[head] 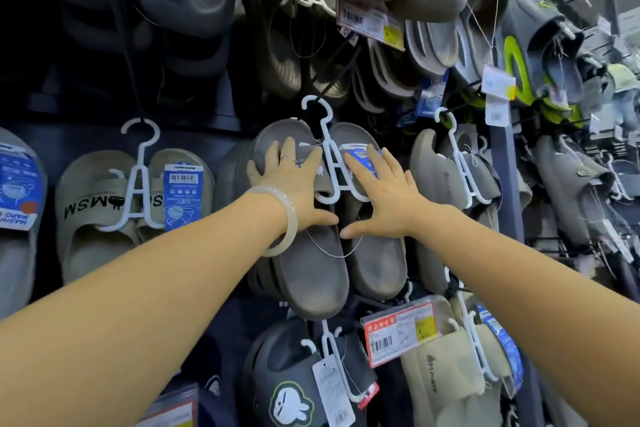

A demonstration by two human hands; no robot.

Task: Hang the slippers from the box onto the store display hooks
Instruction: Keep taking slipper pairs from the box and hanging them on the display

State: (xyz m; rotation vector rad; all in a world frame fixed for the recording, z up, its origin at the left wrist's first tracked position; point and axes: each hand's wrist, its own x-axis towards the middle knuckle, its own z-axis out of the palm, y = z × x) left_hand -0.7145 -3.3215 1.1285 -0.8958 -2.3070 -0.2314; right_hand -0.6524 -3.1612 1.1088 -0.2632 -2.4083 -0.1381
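Both forearms fill the lower frame, reaching up to the display wall (214,135). Dark grey slippers (341,253), a pair on a white hanger (329,156), hang at centre; the hanger's top loop sits on a black hook (341,80).

Risk, judged: the loop looks caught only at the hook's outer end. Letting go, or pushing unevenly, could slide the loop off and drop the pair. Neighbouring beige slippers (104,204) hang near, so a sideways swing may knock them. A thin tag string (332,253) loops loose below the thumbs and could snag.

Left hand (294,180): fingers spread, flat on the left slipper's toe. Right hand (384,191): fingers spread, pressing the right slipper's blue label (363,158). Neither hand grips.
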